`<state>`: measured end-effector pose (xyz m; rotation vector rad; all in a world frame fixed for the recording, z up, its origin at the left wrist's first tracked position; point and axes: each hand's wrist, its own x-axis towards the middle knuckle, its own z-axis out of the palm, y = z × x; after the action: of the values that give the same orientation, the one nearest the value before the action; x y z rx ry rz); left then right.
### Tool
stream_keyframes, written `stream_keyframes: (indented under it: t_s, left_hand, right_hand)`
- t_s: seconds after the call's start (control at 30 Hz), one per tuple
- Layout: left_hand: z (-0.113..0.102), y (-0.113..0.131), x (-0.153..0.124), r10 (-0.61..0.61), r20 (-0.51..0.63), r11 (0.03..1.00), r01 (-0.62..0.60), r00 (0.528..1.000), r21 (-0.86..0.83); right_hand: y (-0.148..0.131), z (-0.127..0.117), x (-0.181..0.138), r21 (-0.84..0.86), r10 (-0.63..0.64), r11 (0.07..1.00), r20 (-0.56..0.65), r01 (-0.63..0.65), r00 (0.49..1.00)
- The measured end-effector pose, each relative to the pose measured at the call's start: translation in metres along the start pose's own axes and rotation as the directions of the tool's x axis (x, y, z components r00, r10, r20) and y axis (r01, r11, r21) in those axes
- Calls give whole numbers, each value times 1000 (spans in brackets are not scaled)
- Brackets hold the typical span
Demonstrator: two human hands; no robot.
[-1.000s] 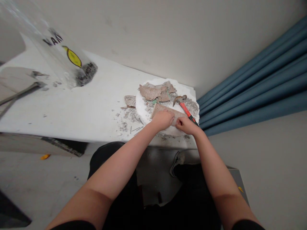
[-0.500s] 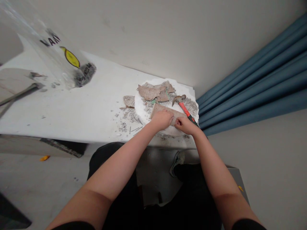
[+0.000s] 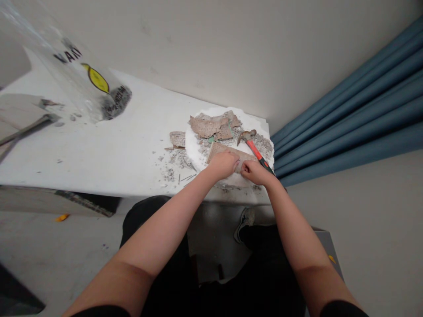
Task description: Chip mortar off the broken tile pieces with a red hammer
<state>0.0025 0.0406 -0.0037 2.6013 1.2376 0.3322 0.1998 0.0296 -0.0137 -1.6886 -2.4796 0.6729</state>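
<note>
Partial "AK" on plastic bag (image 3: 75, 69)

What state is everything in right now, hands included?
Left hand: resting on perforated board
Right hand: curled at the board, contents unclear
Perforated board: partly covered by hands
Hammer: lying down, unheld
Brown pieces: broken, heaped
Clear bag: grey bits at bottom
Curtain: hanging in folds

Soft, muted light, pale glare on the plastic bag (image 3: 74, 66), fine rubble (image 3: 168, 175) blurry.

Brown board (image 3: 245, 156) partly out of sight
</note>
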Motion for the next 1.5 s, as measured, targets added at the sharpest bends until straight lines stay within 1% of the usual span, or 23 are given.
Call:
stream_keyframes:
  t_s: [0.13,0.2,0.23,0.3,0.37,0.4,0.43,0.5,0.6,0.63,0.7,0.8,0.87,0.93,1.0,1.1,1.17,1.3,1.4,1.5]
  left_hand:
    - [4,-1,1,12,-15,1000,-12,1000,6]
    - [3,-1,1,16,-36,1000,-16,999,-21]
    - [2,-1,2,21,-51,998,-24,999,-58]
    - [-1,1,3,22,-83,983,-37,996,-179]
    - [-3,4,4,7,-99,943,-40,995,-331]
    - [-3,5,5,-8,-102,917,-33,995,-398]
    - [-2,7,6,-33,-104,890,-18,994,-456]
    - [2,10,8,-92,-107,840,19,990,-542]
    - [10,16,10,-122,-83,799,48,989,-599]
    - [12,18,10,-120,-71,807,56,990,-588]
    - [13,20,10,-132,-60,855,83,989,-512]
    - [14,21,7,-134,-6,945,126,991,-302]
    - [14,22,5,-110,61,976,120,992,-180]
    - [15,23,5,-100,99,988,111,990,-111]
    - [15,25,6,-106,121,990,116,987,-83]
    - [14,25,11,-130,171,988,142,977,-62]
    - [12,25,15,-139,204,987,152,969,-49]
    - [6,28,25,-137,275,989,147,951,-15]
    - [0,30,34,-132,355,991,128,925,33]
    - [-6,33,41,-120,422,993,100,899,69]
  right_hand:
    - [0,0,-1,-5,8,1000,23,-8,1000]
    - [-5,-1,-4,14,-7,1000,-12,7,1000]
    - [-8,-1,-7,33,-25,999,-61,27,998]
    - [-16,-1,-13,94,-59,992,-197,79,979]
    - [-25,0,-21,171,-51,979,-314,109,948]
    - [-28,0,-24,209,-33,972,-349,112,937]
    - [-30,1,-27,246,-10,963,-368,107,930]
    - [-31,1,-31,306,36,948,-368,84,929]
    - [-23,1,-36,311,90,950,-336,20,937]
    - [-20,1,-37,288,104,958,-340,-2,935]
    - [-13,0,-41,249,130,968,-367,-37,921]
    - [-4,-2,-47,240,162,968,-396,-68,904]
    - [-2,-4,-49,148,163,983,-387,-113,907]
    - [-3,-6,-49,-25,175,980,-340,-195,924]
    - [-5,-6,-46,-191,219,943,-257,-271,941]
    - [-8,-4,-37,-323,260,902,-122,-286,958]
    - [-8,-3,-31,-358,263,893,-81,-274,962]
    - [-7,-1,-24,-360,281,890,-53,-281,958]
    - [-8,-1,-23,-352,296,890,-34,-289,954]
    - [-9,-3,-24,-337,286,899,-28,-279,958]
